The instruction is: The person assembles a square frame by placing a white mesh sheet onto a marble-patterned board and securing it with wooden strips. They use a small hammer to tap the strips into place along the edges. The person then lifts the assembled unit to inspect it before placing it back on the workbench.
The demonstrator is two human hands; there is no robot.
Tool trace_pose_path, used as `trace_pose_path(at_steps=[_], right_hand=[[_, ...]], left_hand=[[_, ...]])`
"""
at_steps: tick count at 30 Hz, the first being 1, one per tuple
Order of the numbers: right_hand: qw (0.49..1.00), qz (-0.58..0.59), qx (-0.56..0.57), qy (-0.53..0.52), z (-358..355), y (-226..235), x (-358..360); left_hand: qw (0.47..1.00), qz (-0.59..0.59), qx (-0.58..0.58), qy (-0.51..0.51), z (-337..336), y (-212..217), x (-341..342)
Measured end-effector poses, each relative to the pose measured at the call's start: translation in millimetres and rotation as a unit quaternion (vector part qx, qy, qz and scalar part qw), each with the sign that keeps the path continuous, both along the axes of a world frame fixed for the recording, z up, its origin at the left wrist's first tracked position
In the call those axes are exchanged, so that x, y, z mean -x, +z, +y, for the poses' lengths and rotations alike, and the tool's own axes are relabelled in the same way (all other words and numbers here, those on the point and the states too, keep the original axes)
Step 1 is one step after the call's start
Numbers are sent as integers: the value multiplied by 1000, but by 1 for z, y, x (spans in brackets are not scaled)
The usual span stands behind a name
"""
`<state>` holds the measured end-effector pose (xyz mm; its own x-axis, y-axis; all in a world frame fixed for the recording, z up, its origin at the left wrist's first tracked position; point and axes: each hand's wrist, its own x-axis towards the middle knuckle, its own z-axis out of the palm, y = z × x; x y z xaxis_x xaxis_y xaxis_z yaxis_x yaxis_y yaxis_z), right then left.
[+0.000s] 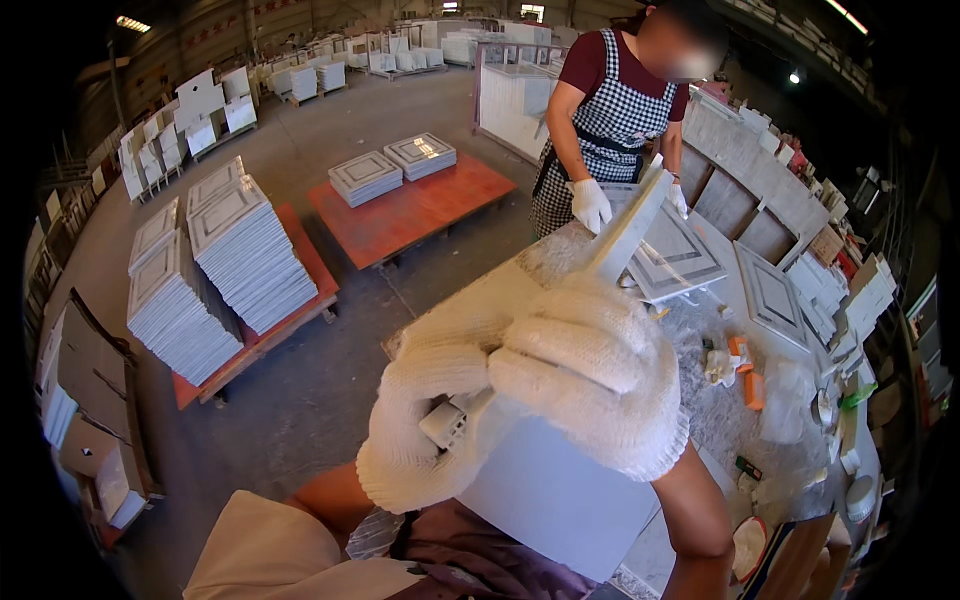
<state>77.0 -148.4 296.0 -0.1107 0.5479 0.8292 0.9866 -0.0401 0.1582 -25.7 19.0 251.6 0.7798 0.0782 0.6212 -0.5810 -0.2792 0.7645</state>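
Both my hands wear thick white knitted gloves and are close together in front of me. My right hand (pixel 585 365) is closed over a long pale strip (pixel 635 225), perhaps stone or tile, which slants up and away toward the co-worker. My left hand (pixel 430 420) curls around the strip's near part. Between its thumb and fingers shows a small whitish ridged block (pixel 443 424), whose kind I cannot make out. Below my hands lies a flat light-grey panel (pixel 560 490). The gloves hide much of the strip's middle.
Across the worktable (pixel 680 350) a co-worker in a checked apron (pixel 622 125) handles a framed-pattern tile (pixel 670 250). Another such tile (pixel 770 295) lies right, near orange boxes (pixel 753 390) and clear plastic (pixel 787 405). Tile stacks (pixel 250 255) stand on red pallets (pixel 410 210) at left.
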Motion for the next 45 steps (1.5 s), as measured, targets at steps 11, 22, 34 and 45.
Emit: trace_pose_path(at_steps=[11,22,34,45], right_hand=[[999,33,-10,-11,-8,-13,10],[999,52,-15,-1,-8,-18,18],[991,69,-116,-17,9,-9,26],[971,42,-236,-21,47,-26,14]], left_hand=[[932,145,267,-197,1,-21,3],[963,40,260,-51,-22,-29,11],[985,-55,80,142,15,-43,-5],[966,-142,71,203,-9,-2,-16]])
